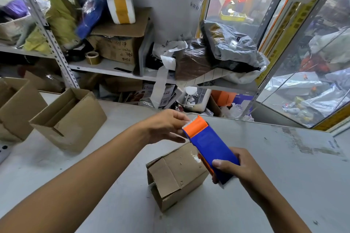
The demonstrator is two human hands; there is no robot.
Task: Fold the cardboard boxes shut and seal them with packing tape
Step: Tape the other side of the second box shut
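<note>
A small cardboard box lies on the white table in front of me, its top flaps folded over and a shiny strip of clear tape on its upper face. Above it I hold a blue and orange tape dispenser. My right hand grips its blue lower end. My left hand is at the orange cutter end, fingers pinching at the tape edge by the serrated blade.
Two open cardboard boxes stand at the table's left. Metal shelving behind holds a tape roll, boxes, bags and parcels. Glass panels close the right side. A shipping label lies at the far right.
</note>
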